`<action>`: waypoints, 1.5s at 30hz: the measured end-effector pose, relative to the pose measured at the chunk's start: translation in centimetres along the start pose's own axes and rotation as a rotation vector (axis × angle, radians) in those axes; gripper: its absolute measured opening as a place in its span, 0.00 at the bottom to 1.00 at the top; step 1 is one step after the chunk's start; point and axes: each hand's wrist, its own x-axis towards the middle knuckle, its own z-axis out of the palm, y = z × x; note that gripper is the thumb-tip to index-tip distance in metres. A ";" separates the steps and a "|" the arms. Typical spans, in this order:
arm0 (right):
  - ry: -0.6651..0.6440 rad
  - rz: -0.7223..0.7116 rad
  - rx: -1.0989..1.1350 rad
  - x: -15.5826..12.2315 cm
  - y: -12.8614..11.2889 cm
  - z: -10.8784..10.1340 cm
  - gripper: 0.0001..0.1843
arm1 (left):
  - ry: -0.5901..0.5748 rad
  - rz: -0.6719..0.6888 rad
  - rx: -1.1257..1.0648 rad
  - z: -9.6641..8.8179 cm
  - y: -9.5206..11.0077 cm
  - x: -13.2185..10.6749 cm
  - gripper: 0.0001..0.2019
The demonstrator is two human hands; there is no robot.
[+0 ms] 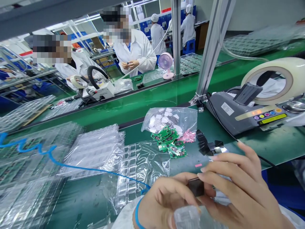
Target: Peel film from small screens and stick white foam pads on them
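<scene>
Low in the view, my left hand is closed around a small, dark, flat square piece, with a blue wrist strap and coiled cord at the wrist. Fingertips of my right hand pinch the same piece at its right edge, its other fingers stretched forward. A clear plastic piece shows by my left thumb; what carries it is unclear. Beyond my hands lie green circuit boards, pink bits, a bag of white pieces and black squares. One pink strip lies alone.
Stacked clear trays and a bagged tray pile cover the left. A grey tape dispenser stands right, its black cable crossing the bench. A metal post rises beyond. Co-workers in white coats sit across the green line.
</scene>
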 end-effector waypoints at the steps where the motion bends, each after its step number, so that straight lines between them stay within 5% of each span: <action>1: -0.019 0.017 0.028 -0.1 0.1 0.0 0.06 | 0.011 -0.010 -0.037 0.1 0.0 0.0 0.11; 12: 0.009 0.118 0.195 -1.1 2.0 2.0 0.09 | 0.013 -0.094 -0.366 -0.4 -1.4 1.0 0.15; 20: 0.079 0.164 0.080 -1.2 1.6 0.4 0.09 | 0.199 -0.025 -0.303 -1.4 -3.2 1.8 0.15; 36: -0.028 0.104 0.082 -1.9 0.8 1.2 0.13 | 0.237 0.053 -0.193 -1.6 -5.4 2.1 0.18; 45: 0.023 0.105 0.038 -1.7 0.4 1.4 0.11 | 0.207 0.095 -0.247 -1.5 -5.3 2.2 0.16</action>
